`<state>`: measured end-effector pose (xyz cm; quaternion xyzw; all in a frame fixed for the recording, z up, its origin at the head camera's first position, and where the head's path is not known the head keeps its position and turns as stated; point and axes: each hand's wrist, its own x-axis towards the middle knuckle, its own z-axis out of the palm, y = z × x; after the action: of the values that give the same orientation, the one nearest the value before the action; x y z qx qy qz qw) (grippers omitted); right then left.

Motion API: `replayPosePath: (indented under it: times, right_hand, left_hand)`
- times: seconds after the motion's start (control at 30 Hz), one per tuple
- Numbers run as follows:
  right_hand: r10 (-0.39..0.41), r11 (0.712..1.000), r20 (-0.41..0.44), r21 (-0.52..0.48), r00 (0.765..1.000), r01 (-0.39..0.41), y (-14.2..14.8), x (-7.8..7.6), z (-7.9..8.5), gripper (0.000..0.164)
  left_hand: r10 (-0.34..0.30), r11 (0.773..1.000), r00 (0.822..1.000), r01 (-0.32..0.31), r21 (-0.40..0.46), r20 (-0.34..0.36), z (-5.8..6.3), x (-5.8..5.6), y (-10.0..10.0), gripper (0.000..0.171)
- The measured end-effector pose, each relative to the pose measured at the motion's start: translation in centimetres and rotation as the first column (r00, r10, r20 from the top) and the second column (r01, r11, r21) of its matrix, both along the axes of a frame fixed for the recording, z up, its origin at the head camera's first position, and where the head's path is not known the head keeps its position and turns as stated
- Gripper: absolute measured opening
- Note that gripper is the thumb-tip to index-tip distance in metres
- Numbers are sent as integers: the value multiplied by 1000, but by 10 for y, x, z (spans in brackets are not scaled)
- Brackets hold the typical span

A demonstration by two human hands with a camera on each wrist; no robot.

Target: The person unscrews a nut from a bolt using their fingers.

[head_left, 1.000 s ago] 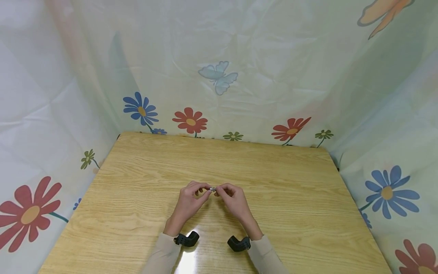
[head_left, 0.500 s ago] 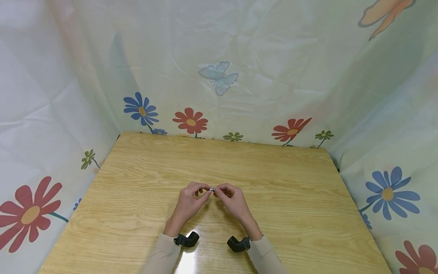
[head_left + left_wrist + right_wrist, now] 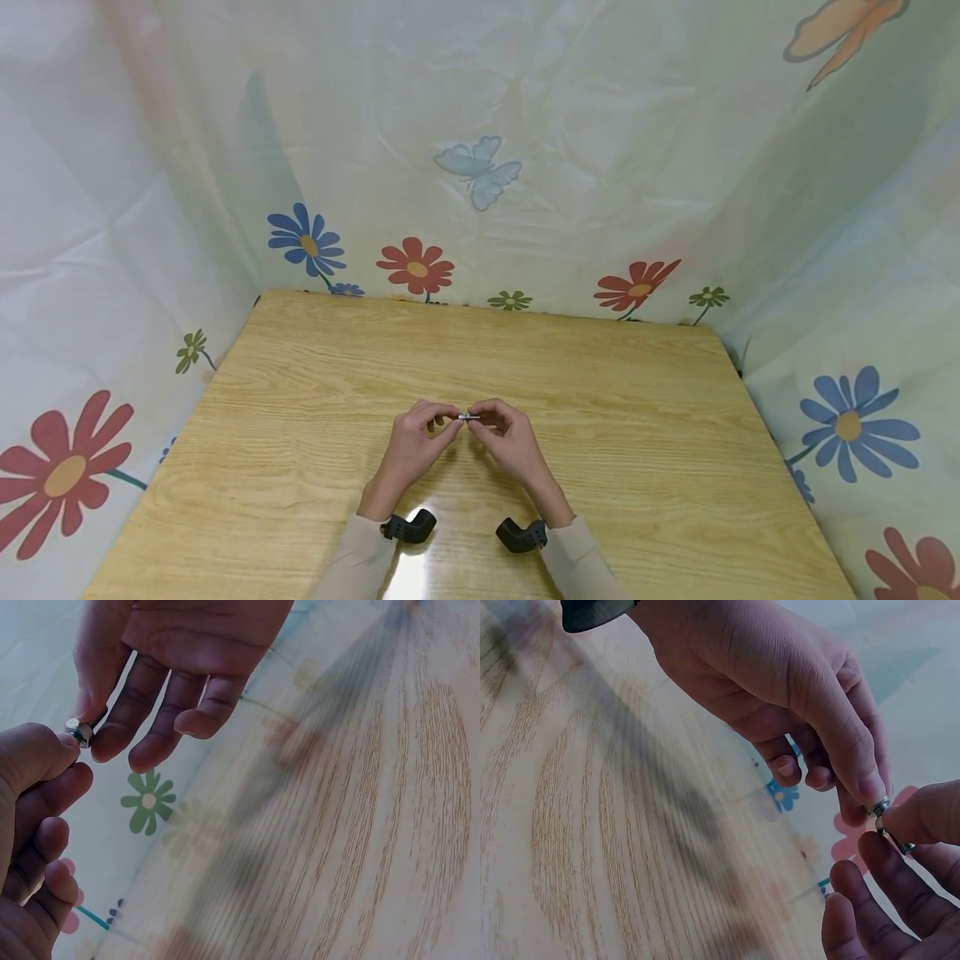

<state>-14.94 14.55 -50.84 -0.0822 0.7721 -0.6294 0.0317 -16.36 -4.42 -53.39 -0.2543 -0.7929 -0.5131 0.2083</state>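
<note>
A small silver bolt (image 3: 472,417) is held between my two hands above the table, its threaded shank pointing to the right. My left hand (image 3: 415,435) pinches the head end between thumb and index finger. The thumb and index fingertips of my right hand (image 3: 512,437) are at a nut (image 3: 880,823) close to the head, with the threaded shank (image 3: 898,842) running between these fingers. In the left wrist view, the bolt (image 3: 97,718) is partly hidden by both hands' fingertips. The other fingers of both hands are loosely curled.
Under the hands lies a wooden table (image 3: 637,400). A pale curtain (image 3: 570,125) printed with flowers and butterflies hangs behind it and at both sides. A black wrist camera is worn on the left wrist (image 3: 409,526) and another on the right wrist (image 3: 522,535).
The right thumb and index fingertips have shifted slightly left and parted a little, so more of the bolt's shank shows between them. The left hand has stayed almost still.
</note>
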Motion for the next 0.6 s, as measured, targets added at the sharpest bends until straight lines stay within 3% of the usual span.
replayPosePath:
  times: [0.3,0.6]
  right_hand:
    - [10,999,-65,-35,998,-12,-1,-2,-1,17]
    - [-53,998,-25,-22,998,53,0,-4,-4,34]
  left_hand:
    - [-8,1000,999,8,0,-35,-1,-3,1,14]
    - [12,1000,998,-11,4,-55,-3,-4,2,16]
